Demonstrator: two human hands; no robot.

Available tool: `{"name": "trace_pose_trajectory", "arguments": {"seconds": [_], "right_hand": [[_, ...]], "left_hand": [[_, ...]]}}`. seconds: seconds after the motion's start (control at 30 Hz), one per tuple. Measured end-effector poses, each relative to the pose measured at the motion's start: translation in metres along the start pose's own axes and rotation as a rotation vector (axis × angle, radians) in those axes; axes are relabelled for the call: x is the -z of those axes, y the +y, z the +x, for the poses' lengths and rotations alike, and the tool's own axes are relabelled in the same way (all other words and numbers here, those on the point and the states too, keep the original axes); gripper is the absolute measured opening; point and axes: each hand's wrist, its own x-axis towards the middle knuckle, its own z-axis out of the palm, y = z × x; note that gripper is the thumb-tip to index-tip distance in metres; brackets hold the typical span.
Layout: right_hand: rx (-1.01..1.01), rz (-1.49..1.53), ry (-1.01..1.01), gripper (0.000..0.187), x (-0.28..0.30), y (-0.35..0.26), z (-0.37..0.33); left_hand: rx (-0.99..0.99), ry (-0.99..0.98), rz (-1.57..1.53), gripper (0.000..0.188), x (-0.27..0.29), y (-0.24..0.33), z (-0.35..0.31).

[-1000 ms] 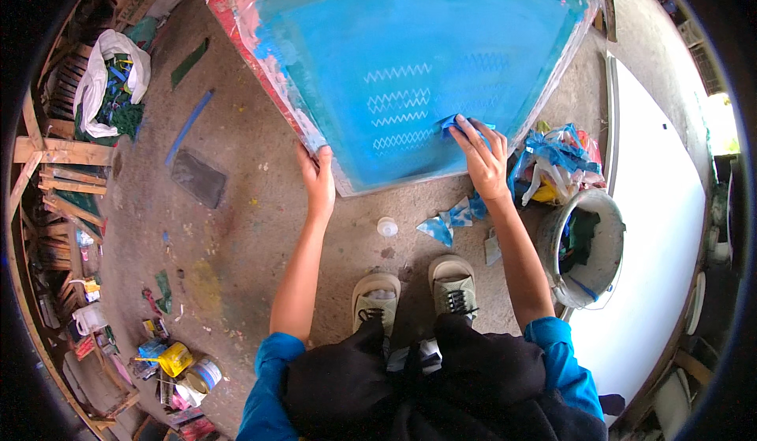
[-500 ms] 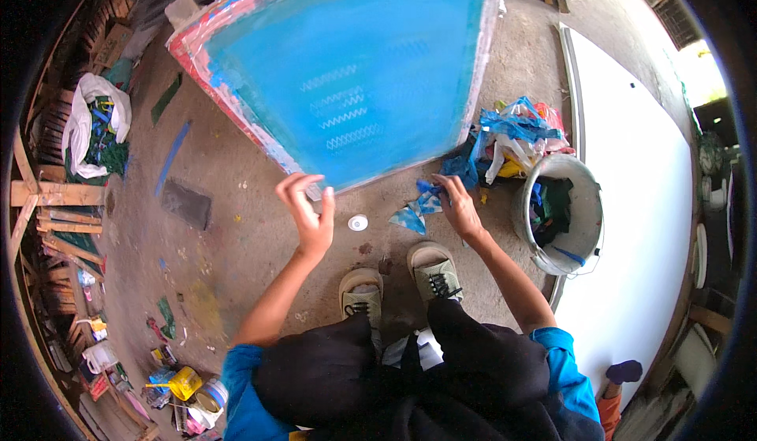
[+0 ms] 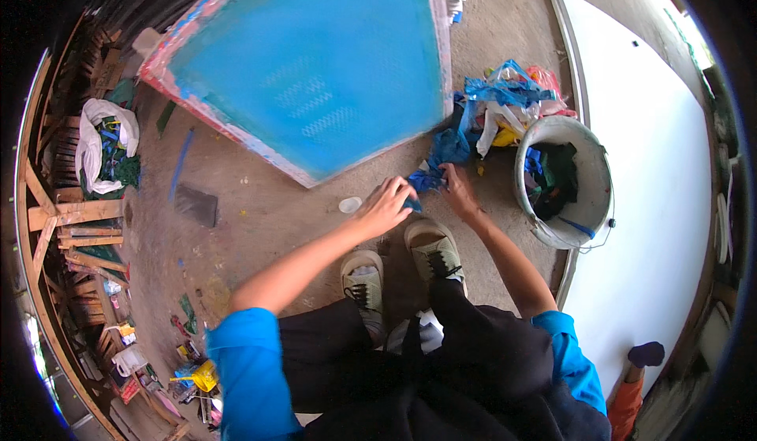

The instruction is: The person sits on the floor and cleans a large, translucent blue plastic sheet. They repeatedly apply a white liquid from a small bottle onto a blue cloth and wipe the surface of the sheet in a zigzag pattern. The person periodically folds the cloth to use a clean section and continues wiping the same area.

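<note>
Between my two hands hangs a blue patterned rag (image 3: 424, 180), held bunched up over the floor. My right hand (image 3: 460, 194) pinches its right end. The fingers of my left hand (image 3: 386, 208) are curled round a blue piece at its left end. In front of them a large screen-printing frame (image 3: 311, 177) leans, its blue mesh marked with pale zigzag lines and its rim smeared with red, pink and white paint. Left of my left hand, a small white round lid (image 3: 350, 204) lies on the floor.
To the right stands a grey bucket (image 3: 527, 204) with dark and blue cloths in it. Behind it lie crumpled plastic bags (image 3: 509, 94). A big white board (image 3: 654, 149) fills the right side. At the left are a white sack (image 3: 88, 149) and wooden racks (image 3: 75, 214).
My left hand has come away from the frame's near corner, moved right and closed on the rag. My right hand keeps hold of it. The frame sits farther left in view.
</note>
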Motion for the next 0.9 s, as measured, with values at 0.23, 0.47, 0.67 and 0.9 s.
{"name": "trace_pose_trajectory", "arguments": {"seconds": [0.23,0.47,0.67,0.9], "right_hand": [[-0.049,0.245,0.117,0.04,0.021,-0.011,0.003],[0.099,-0.106,0.156,0.045,0.014,-0.023,0.031],[0.126,-0.117,0.088,0.04,0.022,-0.005,0.045],[-0.014,-0.112,0.429,0.036,0.1,-0.032,0.081]], "left_hand": [[0.493,0.262,-0.005,0.039,-0.081,0.005,0.038],[0.664,0.441,-0.009,0.041,-0.087,0.001,0.023],[0.678,0.345,0.14,0.054,-0.085,0.007,0.023],[0.615,0.504,0.123,0.054,-0.09,-0.006,0.031]]}}
